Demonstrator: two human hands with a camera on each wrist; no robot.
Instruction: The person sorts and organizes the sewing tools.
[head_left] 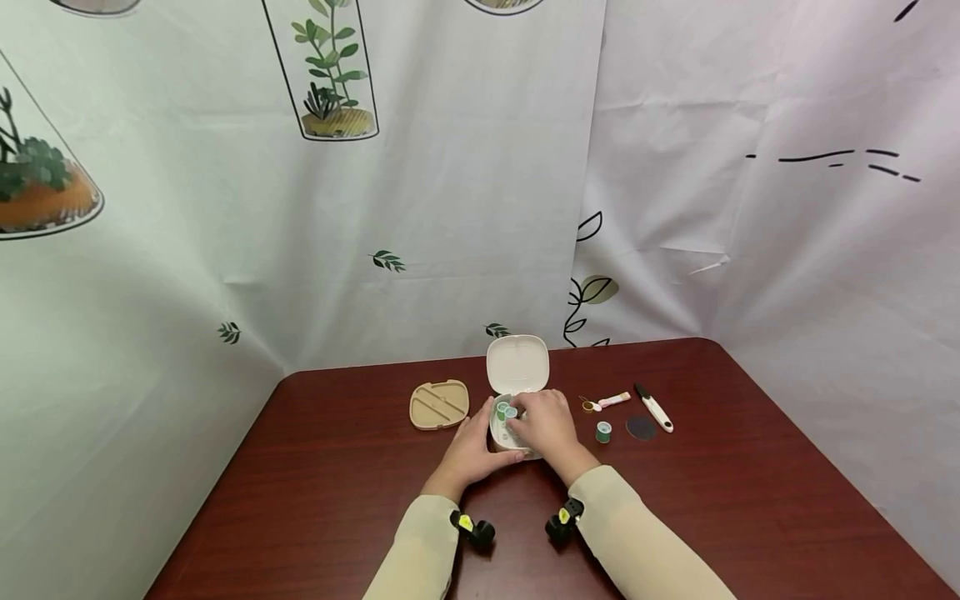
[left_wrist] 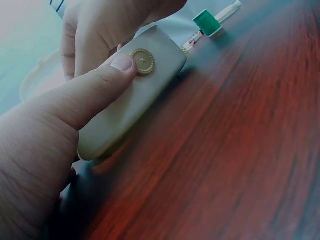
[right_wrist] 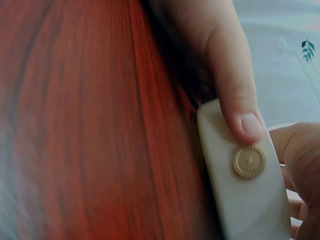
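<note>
Where two hands meet: a white case (left_wrist: 125,102) sits open on a reddish-brown table (head_left: 337,517), its lid (head_left: 517,364) raised behind, near the back edge.
Left hand (head_left: 472,452): grips the case, fingers along its left side, thumb across the front, the tip at the rim of one round button (left_wrist: 143,62).
Right hand (head_left: 549,422): dips bent fingers into the case; whether they pinch anything cannot be told.
Inside the case: at least two spools (head_left: 502,409) show; the right hand hides part of the interior, and smaller contents are hard to make out.
Left of the case: one tan tray (head_left: 438,407) with dividers, just beside the left hand.
Right of the case: one green spool (head_left: 603,432), one dark disc (head_left: 641,428), one white-handled tool (head_left: 657,412) and, too small to identify, a cluster with a gold ring (head_left: 587,407) and a pink-and-white strip (head_left: 615,400).
Table edges: wood runs wide to both sides; a printed curtain (head_left: 465,192) hangs close behind.
Cut off: both sleeves (head_left: 420,542) and the table's near edge.
</note>
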